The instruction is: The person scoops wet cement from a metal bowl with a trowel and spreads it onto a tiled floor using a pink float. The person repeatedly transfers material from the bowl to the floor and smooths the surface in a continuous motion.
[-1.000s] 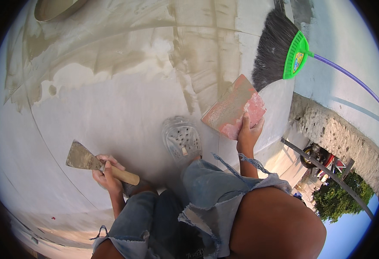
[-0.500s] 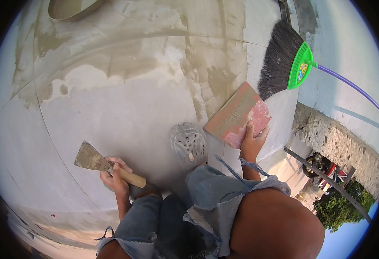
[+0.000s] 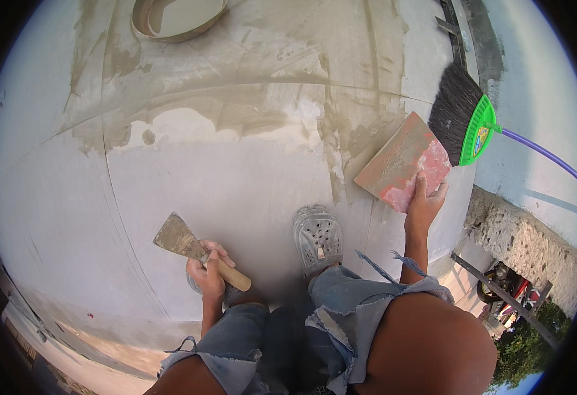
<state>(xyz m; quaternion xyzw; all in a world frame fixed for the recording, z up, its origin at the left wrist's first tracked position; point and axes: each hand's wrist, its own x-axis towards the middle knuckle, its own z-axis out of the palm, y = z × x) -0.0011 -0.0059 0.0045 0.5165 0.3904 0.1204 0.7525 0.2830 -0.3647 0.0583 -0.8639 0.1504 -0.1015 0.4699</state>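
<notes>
My left hand (image 3: 209, 266) is closed on a putty knife (image 3: 176, 234) with a dirty metal blade and a pale wooden handle, held low over the pale surface beside my shoe. My right hand (image 3: 426, 201) grips a flat red board (image 3: 394, 161) partly coated in grey paste, its corner near the dark broom bristles. My right shoe (image 3: 318, 240), a grey perforated clog, stands between the two tools. Irregular patches of beige-grey compound (image 3: 249, 115) cover the upper part of the surface (image 3: 157, 184), which has thin seams across it.
A shallow basin (image 3: 174, 29) lies at the top. A broom (image 3: 476, 128) with black bristles, green head and purple handle lies at the right. Beyond the surface's right edge are a rough concrete ledge (image 3: 528, 243), a dark bar (image 3: 499, 289), a red motorcycle (image 3: 522, 296) below and a tree (image 3: 525, 345).
The view has shifted, so basin, broom, surface and hands all appear further right, with the basin and broom lower. Both hands keep hold of their tools with little visible movement relative to the surface.
</notes>
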